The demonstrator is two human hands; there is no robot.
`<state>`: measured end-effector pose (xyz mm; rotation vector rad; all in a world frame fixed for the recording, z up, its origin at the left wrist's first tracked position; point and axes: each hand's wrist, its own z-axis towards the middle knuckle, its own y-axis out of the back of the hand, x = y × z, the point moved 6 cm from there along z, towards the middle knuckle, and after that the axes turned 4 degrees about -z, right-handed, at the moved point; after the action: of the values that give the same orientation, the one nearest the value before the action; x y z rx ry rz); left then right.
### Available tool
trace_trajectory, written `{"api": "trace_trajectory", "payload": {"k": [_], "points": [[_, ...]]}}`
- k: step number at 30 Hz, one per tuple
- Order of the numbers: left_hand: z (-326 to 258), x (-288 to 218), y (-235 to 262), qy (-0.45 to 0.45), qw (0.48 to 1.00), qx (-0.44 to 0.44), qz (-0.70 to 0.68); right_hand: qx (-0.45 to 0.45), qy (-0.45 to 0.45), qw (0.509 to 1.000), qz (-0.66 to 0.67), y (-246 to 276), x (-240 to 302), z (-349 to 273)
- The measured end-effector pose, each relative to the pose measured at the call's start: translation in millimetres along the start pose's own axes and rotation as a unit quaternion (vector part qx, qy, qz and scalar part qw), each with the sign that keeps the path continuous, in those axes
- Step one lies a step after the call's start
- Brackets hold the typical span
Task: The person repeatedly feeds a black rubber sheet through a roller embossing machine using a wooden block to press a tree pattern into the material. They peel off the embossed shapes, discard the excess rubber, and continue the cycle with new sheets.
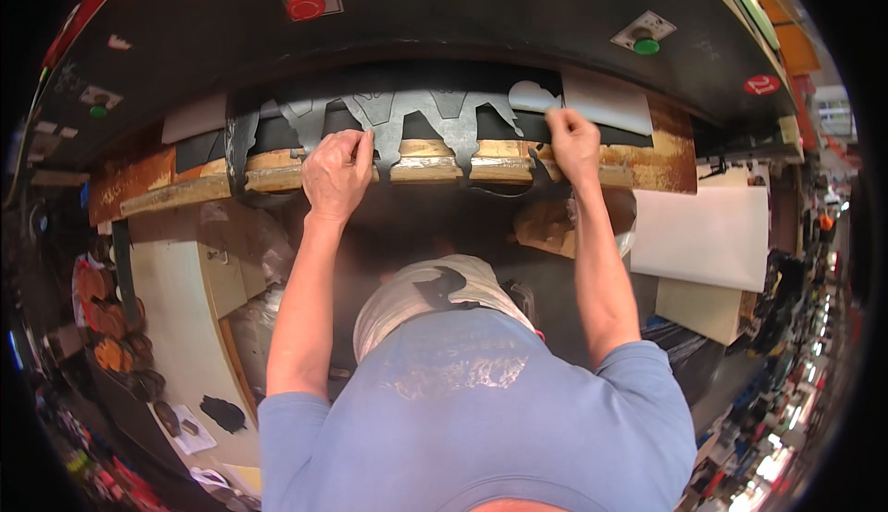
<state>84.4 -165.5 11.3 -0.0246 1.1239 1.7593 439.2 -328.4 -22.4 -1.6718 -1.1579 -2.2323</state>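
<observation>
A grey sheet of material (416, 110) with shapes cut out of its near edge lies across a worn wooden cutting board (435, 165) on a black press machine. My left hand (338, 174) presses down on the sheet's near edge at the board's front, fingers curled over it. My right hand (573, 142) pinches the sheet's right end, next to a pale rounded cut shape (535, 96). Both arms reach up from below.
The press head (462, 3) above carries a red button (305, 5) and green buttons (646, 46). Pale sheets (703, 234) hang at the right. A white bag (416, 290) sits under the board. Brown cut pieces (106, 327) pile up at the left.
</observation>
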Motion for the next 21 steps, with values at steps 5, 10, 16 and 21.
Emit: {"api": "trace_trajectory", "payload": {"k": [5, 10, 16, 21], "points": [[4, -5, 1, 0.013, 1.0, 0.001, -0.005, 0.023, 0.051, 0.998, -0.013, -8, -19, 9], [3, -6, -1, 0.013, 1.0, 0.0, 0.003, 0.038, 0.068, 0.997, 0.014, -7, -20, 13], [3, -9, -6, 0.023, 1.0, -0.009, -0.008, 0.044, 0.073, 0.996, -0.036, -3, -23, 12], [3, -16, -6, 0.018, 1.0, -0.001, -0.016, 0.02, 0.044, 0.996, -0.07, 9, -13, 6]]}}
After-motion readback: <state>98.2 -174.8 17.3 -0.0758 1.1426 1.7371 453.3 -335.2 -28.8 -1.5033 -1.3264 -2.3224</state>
